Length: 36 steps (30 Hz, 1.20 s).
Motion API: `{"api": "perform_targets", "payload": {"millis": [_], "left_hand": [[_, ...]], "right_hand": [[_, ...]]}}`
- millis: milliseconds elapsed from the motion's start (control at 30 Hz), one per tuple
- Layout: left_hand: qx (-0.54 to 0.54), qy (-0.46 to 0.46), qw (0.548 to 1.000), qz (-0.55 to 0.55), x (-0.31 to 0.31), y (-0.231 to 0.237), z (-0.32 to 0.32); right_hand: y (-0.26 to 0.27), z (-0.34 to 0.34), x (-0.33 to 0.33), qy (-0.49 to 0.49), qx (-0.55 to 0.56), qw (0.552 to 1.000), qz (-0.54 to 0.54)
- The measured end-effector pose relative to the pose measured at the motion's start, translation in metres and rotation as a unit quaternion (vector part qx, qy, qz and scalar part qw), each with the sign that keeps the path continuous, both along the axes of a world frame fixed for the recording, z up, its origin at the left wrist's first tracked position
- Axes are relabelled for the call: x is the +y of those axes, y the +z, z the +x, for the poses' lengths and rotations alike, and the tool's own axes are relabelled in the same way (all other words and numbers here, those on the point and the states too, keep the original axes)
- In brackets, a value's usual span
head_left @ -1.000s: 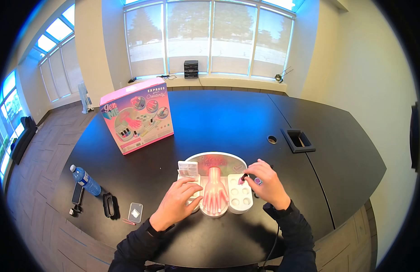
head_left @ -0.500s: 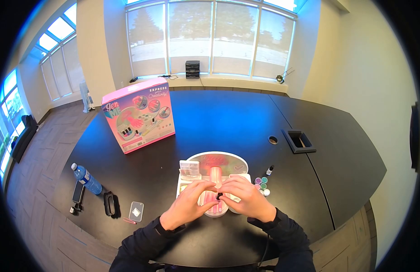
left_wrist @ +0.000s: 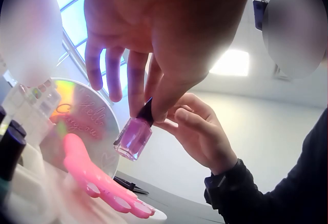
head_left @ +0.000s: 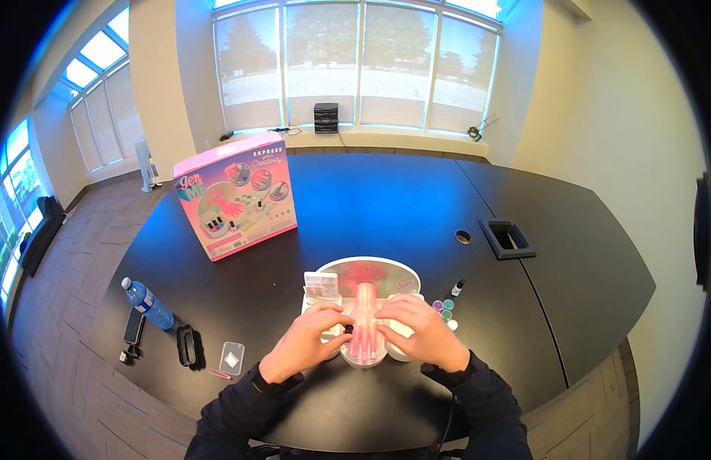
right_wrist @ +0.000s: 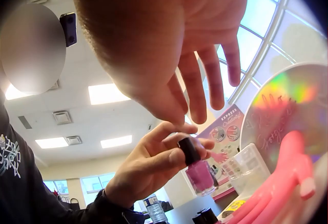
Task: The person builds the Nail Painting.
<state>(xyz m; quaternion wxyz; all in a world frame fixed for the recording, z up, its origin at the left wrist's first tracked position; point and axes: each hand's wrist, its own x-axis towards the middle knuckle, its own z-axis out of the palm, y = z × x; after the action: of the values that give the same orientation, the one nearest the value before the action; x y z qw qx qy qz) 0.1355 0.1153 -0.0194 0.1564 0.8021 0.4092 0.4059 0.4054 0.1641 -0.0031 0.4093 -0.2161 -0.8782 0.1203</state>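
My left hand point(head_left: 313, 337) pinches a nail polish bottle point(left_wrist: 134, 139) by its black cap between thumb and fingertips. The polish is purple-pink; in the right wrist view the bottle point(right_wrist: 201, 178) hangs tilted from the fingers. A pink plastic model hand point(head_left: 364, 314) with pale nails lies fingers forward on a white stand, between my two hands. Behind it rises a rounded, mirror-like panel point(head_left: 397, 274) with pink writing. My right hand point(head_left: 424, 333) holds nothing; its fingers are relaxed above the stand's right side, partly hiding the white tray there.
A clear lidded case point(head_left: 321, 286) stands on the stand's left side. Small colored pots point(head_left: 447, 305) and a black-capped bottle point(head_left: 456, 288) are to the right. A pink box point(head_left: 236, 195) stands at the back left, with a water bottle point(head_left: 147, 303) and small items nearer me.
The right hand brought the nail polish bottle from the right tray to the middle, where both hands met. Now the left hand has it and the hands have moved apart.
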Motion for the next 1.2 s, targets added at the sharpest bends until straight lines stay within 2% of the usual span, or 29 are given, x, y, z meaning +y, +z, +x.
{"api": "perform_targets", "payload": {"millis": [133, 233, 400, 600, 833, 1200], "left_hand": [[0.012, 0.012, 1.0, -0.017, 0.001, -0.007, -0.013], [0.024, 0.021, 0.999, -0.042, 0.001, -0.008, -0.02], [0.076, 0.039, 0.995, -0.049, 0.006, -0.02, -0.029], [0.109, 0.053, 0.991, -0.053, 0.011, -0.032, -0.034], [0.14, 0.057, 0.987, -0.062, 0.014, -0.039, -0.037], [0.174, 0.066, 0.98, -0.067, 0.018, -0.048, -0.038]], "right_hand": [[0.002, 0.022, 0.01, -0.041, -0.002, 0.999, 0.008], [0.0, 0.042, 0.019, -0.108, 0.001, 0.994, -0.018], [-0.005, 0.077, 0.036, -0.151, -0.002, 0.987, -0.06], [-0.038, 0.12, 0.07, -0.249, 0.0, 0.966, -0.064], [-0.085, 0.158, 0.094, -0.339, -0.052, 0.937, -0.073], [-0.106, 0.171, 0.111, -0.337, -0.058, 0.936, -0.09]]}}
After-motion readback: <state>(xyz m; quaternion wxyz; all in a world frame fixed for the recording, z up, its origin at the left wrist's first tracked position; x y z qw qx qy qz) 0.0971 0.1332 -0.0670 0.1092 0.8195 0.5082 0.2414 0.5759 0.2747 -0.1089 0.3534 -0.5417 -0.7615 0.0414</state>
